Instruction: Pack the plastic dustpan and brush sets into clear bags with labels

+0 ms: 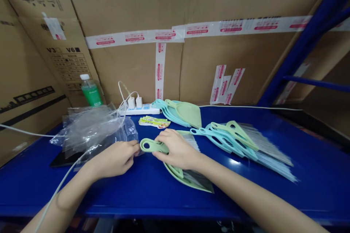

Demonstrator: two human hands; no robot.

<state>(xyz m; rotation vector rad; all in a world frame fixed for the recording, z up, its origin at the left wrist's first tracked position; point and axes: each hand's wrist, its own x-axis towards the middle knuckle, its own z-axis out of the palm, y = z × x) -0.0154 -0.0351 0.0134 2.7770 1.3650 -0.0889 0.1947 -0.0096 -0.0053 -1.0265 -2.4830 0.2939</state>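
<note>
My right hand [177, 149] is wrapped round the handles of a green dustpan [177, 176] and hand brush, the brush lying in the pan with its grey bristles [195, 177] toward me. To the left, my left hand [117, 158] has its fingers pinched at the edge of a clear plastic bag [127, 129] from the pile; the fingertips partly hide the grip. A stack of blue and green dustpans [188, 113] lies farther back. On the right are several blue and green hand brushes [232, 140], their bristles pointing right.
Behind the bags stands a bottle of green liquid [92, 91]. A white power strip [147, 109] with plugged-in chargers sits by the cardboard wall [131, 69], beside colourful labels [154, 122]. White cables cross the left side of the blue table [246, 193]. A blue metal post [298, 51] rises at right.
</note>
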